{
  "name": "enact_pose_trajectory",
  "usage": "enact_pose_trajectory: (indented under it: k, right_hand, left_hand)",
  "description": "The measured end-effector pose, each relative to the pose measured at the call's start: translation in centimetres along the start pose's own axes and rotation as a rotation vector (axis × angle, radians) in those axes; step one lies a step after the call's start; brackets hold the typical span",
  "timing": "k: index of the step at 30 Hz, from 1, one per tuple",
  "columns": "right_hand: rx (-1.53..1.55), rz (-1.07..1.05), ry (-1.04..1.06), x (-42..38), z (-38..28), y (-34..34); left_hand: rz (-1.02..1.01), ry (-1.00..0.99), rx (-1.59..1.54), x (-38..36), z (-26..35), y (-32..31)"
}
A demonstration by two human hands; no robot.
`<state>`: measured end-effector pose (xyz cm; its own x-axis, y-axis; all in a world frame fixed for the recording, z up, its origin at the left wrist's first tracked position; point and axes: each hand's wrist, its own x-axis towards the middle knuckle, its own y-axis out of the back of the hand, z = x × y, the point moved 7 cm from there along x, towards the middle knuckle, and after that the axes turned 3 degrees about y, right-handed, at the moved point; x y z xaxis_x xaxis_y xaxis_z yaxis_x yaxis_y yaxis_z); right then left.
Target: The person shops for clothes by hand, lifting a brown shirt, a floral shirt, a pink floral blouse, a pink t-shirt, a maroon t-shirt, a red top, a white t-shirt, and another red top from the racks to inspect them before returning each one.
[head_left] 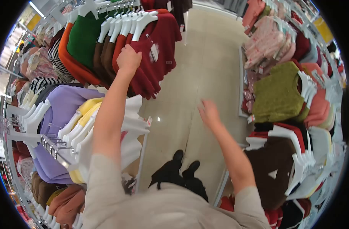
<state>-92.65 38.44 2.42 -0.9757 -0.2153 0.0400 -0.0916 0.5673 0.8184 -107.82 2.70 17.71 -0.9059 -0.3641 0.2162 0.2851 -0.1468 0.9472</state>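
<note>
My left hand (129,60) is closed at the near shoulder of a maroon sweater (159,49), the front garment on the upper left rack. The sweater hangs on a white hanger (144,23), with a white tag (154,52) dangling on its front. Exactly how much cloth is between the fingers is hidden. Right behind it hang rust-red and brown sweaters (107,57). Over the aisle floor, my right hand (209,113) is slightly blurred, its fingers apart and nothing in them.
Lower left, a rack bar (54,150) carries lilac (67,99), yellow and white tops. Along the right side hang an olive sweater (277,93) and a dark brown one (272,168). A tiled aisle (205,57) runs between the racks.
</note>
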Motion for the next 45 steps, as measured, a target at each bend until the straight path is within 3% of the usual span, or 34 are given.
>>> enact_pose_trajectory:
  k: [2, 4, 5, 7, 8, 13, 16, 19, 23, 24, 27, 33, 36, 39, 41, 43, 45]
  right_hand:
    - [-0.079, 0.462, 0.544, 11.7, -10.2, 5.2]
    - [0.024, 0.532, 0.621, 22.3, -15.4, 6.9]
    - [-0.066, 0.638, 0.722, 26.3, -17.4, 7.2]
    - [-0.272, 0.572, 0.605, 31.1, -20.7, 7.4]
    - [-0.343, 0.816, 0.759, 32.5, -22.3, 7.4]
    - [-0.292, 0.55, 0.574, 37.5, -23.4, 6.1]
    - [-0.223, 0.656, 0.577, 34.8, -23.1, 9.8]
    - [-0.113, 0.558, 0.55, 30.1, -21.7, 14.5]
    - [-0.006, 0.507, 0.661, 23.0, -17.9, 18.8]
    - [-0.101, 0.551, 0.764, 21.8, -16.1, 19.3]
    - [-0.073, 0.359, 0.707, 15.7, -14.4, 21.9]
    - [-0.091, 0.419, 0.712, 2.1, -13.9, 26.3]
    - [-0.217, 0.563, 0.773, -5.4, -13.9, 28.5]
    - [-0.249, 0.698, 0.516, -11.4, -9.0, 29.1]
    - [-0.065, 0.916, 0.324, -17.1, -3.6, 29.1]
    - [0.517, 1.02, 0.145, -21.7, 5.2, 25.3]
    - [0.416, 0.793, -0.108, -25.4, 11.0, 19.4]
  left_hand:
    - [0.045, -0.029, -0.014, 0.4, 0.1, 0.2]
    - [0.078, -0.051, -0.036, 0.6, 0.5, 0.7]
    - [0.097, -0.079, -0.038, 1.0, 1.1, 1.0]
    - [0.106, -0.101, -0.02, 2.2, 2.7, 1.3]
    - [0.097, -0.105, -0.05, 3.2, 3.3, 0.7]
    - [0.098, -0.171, -0.191, 5.3, 3.7, 1.1]
    - [0.09, -0.258, -0.244, 5.4, 4.7, 3.6]
    - [0.055, -0.353, -0.341, 4.1, 6.8, 6.5]
    - [-0.119, -0.553, -0.421, -2.1, 9.0, 10.2]
    - [-0.171, -0.541, -0.437, -3.7, 9.4, 11.5]
    - [-0.237, -0.525, -0.441, -7.9, 10.8, 14.4]
    - [-0.11, -0.563, -0.312, -17.9, 14.9, 17.0]
    - [-0.239, -0.589, -0.513, -20.8, 15.8, 16.3]
    - [-0.34, -0.604, -0.544, -22.1, 16.1, 16.5]
    - [-0.423, -0.595, -0.561, -22.9, 16.6, 17.0]
    - [-0.513, -0.625, -0.703, -23.5, 17.0, 18.4]
    - [-0.549, -0.669, -0.703, -23.5, 17.5, 20.0]
